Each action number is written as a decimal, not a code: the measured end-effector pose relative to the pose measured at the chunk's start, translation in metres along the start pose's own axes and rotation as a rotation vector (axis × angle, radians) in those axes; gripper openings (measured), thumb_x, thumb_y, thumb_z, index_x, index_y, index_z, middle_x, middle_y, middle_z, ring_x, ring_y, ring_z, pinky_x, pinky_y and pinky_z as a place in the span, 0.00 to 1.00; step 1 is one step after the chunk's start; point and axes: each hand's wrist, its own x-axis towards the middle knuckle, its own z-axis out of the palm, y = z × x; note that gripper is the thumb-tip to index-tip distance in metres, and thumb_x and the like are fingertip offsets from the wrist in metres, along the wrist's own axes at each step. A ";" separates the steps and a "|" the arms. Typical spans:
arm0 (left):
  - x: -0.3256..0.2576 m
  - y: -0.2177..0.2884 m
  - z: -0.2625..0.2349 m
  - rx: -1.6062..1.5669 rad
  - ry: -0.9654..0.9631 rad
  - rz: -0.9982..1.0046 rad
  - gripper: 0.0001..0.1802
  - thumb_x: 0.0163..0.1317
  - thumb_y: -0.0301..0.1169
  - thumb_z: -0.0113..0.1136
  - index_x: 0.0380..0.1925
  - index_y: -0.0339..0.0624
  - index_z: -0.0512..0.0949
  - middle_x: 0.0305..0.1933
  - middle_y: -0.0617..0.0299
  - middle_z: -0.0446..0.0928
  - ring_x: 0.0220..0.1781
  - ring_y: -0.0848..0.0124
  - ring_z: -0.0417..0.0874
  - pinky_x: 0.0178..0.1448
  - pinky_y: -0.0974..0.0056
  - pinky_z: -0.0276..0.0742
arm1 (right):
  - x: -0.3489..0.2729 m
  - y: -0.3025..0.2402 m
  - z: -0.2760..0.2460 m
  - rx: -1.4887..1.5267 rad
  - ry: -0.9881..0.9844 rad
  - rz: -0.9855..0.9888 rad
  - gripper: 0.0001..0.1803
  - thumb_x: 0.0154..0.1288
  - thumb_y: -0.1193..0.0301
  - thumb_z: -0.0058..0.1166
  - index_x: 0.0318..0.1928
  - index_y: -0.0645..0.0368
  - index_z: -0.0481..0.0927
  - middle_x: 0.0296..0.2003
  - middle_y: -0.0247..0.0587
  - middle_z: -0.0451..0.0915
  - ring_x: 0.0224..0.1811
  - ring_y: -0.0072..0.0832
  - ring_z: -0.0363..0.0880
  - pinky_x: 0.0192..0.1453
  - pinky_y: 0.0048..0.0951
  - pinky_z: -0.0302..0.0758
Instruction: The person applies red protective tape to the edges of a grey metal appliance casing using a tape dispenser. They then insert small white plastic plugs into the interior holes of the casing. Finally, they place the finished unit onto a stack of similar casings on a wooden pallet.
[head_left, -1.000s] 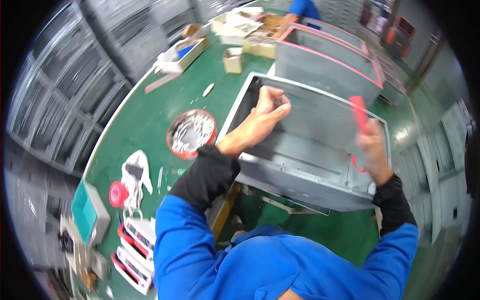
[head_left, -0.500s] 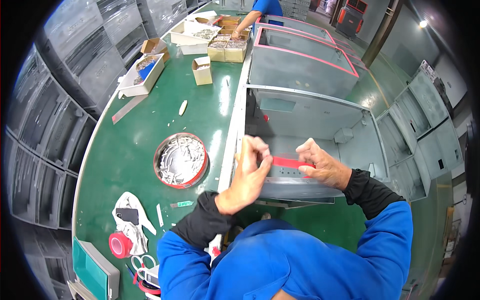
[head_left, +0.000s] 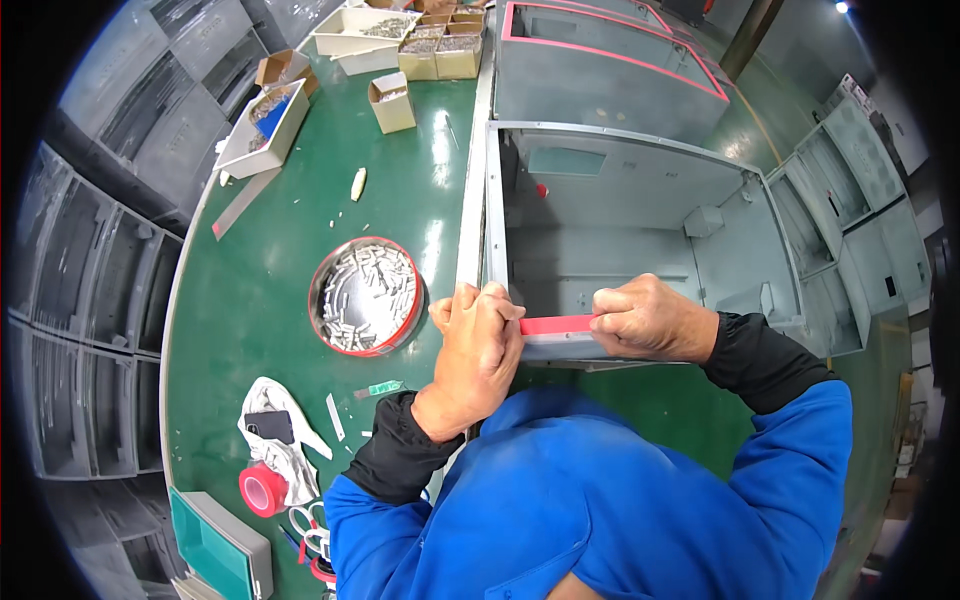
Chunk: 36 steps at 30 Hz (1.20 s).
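A short strip of red tape (head_left: 557,325) is stretched between my two hands, over the near rim of an open grey metal cabinet (head_left: 640,150). My left hand (head_left: 475,345) is closed on the strip's left end at the cabinet's near left corner. Closed in a fist, my right hand (head_left: 650,318) grips its right end above the same rim. Both fingertips are partly hidden by the knuckles. Whether the tape touches the metal I cannot tell. Inside the cabinet are a small red spot (head_left: 542,190) and a small box-shaped fitting (head_left: 703,221).
On the green table (head_left: 270,320) stands a round tin (head_left: 368,297) of small white pieces. A red tape roll (head_left: 262,489), a phone (head_left: 269,427) on a white cloth, scissors (head_left: 310,528) and a teal-lined tray (head_left: 215,550) lie near left. Boxes of parts (head_left: 437,50) stand farther back, beside red-edged cabinets (head_left: 610,80).
Both hands have come down to the cabinet's near rim with the tape and closed more tightly. My view has shifted, and the co-worker's arm at the far end is out of sight.
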 end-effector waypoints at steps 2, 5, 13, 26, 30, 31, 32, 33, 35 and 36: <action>-0.009 -0.009 -0.001 -0.085 -0.042 -0.056 0.14 0.51 0.13 0.52 0.34 0.44 0.66 0.33 0.64 0.65 0.35 0.68 0.64 0.44 0.62 0.53 | 0.006 -0.005 0.001 -0.007 -0.087 0.019 0.10 0.47 0.80 0.54 0.25 0.57 0.65 0.21 0.36 0.63 0.17 0.32 0.66 0.18 0.32 0.65; -0.027 -0.025 0.006 -0.316 0.051 -0.210 0.11 0.55 0.16 0.50 0.34 0.43 0.65 0.32 0.63 0.64 0.34 0.69 0.63 0.44 0.63 0.54 | 0.010 -0.012 -0.002 -0.006 -0.186 0.076 0.09 0.49 0.79 0.54 0.24 0.58 0.66 0.21 0.36 0.63 0.19 0.31 0.68 0.19 0.33 0.65; -0.057 -0.039 0.030 -1.268 0.026 -0.465 0.11 0.62 0.19 0.46 0.39 0.43 0.58 0.36 0.63 0.57 0.36 0.75 0.56 0.46 0.70 0.57 | 0.009 -0.015 0.003 -0.027 -0.172 0.118 0.10 0.47 0.79 0.57 0.23 0.58 0.67 0.19 0.36 0.63 0.17 0.31 0.68 0.18 0.33 0.64; -0.056 -0.043 0.031 -1.262 -0.007 -0.466 0.12 0.64 0.24 0.50 0.40 0.48 0.58 0.35 0.65 0.57 0.35 0.77 0.58 0.40 0.74 0.58 | 0.012 -0.012 0.009 0.005 -0.097 0.062 0.14 0.43 0.83 0.58 0.22 0.58 0.64 0.16 0.35 0.62 0.13 0.31 0.65 0.15 0.33 0.61; -0.056 -0.045 0.032 -1.242 -0.014 -0.460 0.13 0.63 0.23 0.49 0.41 0.49 0.58 0.36 0.65 0.57 0.36 0.77 0.58 0.41 0.73 0.59 | 0.012 -0.011 0.010 0.027 -0.084 0.072 0.14 0.43 0.84 0.58 0.22 0.58 0.65 0.16 0.35 0.62 0.13 0.32 0.65 0.15 0.33 0.61; -0.056 -0.044 0.032 -1.249 -0.015 -0.458 0.13 0.63 0.22 0.49 0.41 0.49 0.58 0.37 0.65 0.57 0.36 0.77 0.58 0.41 0.73 0.59 | 0.012 -0.011 0.010 0.024 -0.086 0.072 0.14 0.43 0.84 0.58 0.23 0.58 0.65 0.16 0.36 0.62 0.13 0.32 0.65 0.15 0.34 0.61; -0.055 -0.044 0.032 -1.254 -0.014 -0.456 0.13 0.62 0.21 0.49 0.41 0.49 0.58 0.37 0.65 0.57 0.36 0.77 0.58 0.41 0.73 0.59 | 0.013 -0.011 0.009 0.022 -0.089 0.070 0.14 0.42 0.84 0.58 0.23 0.58 0.66 0.16 0.36 0.62 0.13 0.32 0.65 0.15 0.34 0.61; -0.055 -0.044 0.031 -1.271 -0.013 -0.466 0.13 0.62 0.21 0.48 0.41 0.47 0.59 0.37 0.64 0.57 0.36 0.77 0.58 0.44 0.72 0.58 | 0.013 -0.011 0.009 0.021 -0.092 0.069 0.14 0.42 0.84 0.58 0.23 0.59 0.66 0.16 0.36 0.62 0.13 0.32 0.65 0.15 0.34 0.61; -0.054 -0.045 0.031 -1.307 -0.010 -0.486 0.13 0.60 0.19 0.48 0.42 0.44 0.59 0.38 0.63 0.56 0.37 0.76 0.58 0.49 0.70 0.57 | 0.012 -0.010 0.010 0.035 -0.089 0.064 0.14 0.42 0.84 0.59 0.24 0.59 0.66 0.16 0.36 0.62 0.14 0.32 0.65 0.15 0.34 0.61; -0.054 -0.044 0.030 -1.320 -0.010 -0.490 0.13 0.60 0.19 0.48 0.42 0.44 0.59 0.38 0.63 0.56 0.38 0.76 0.58 0.49 0.70 0.57 | 0.012 -0.009 0.010 0.042 -0.088 0.062 0.14 0.42 0.84 0.59 0.24 0.59 0.66 0.16 0.36 0.62 0.14 0.32 0.65 0.16 0.34 0.61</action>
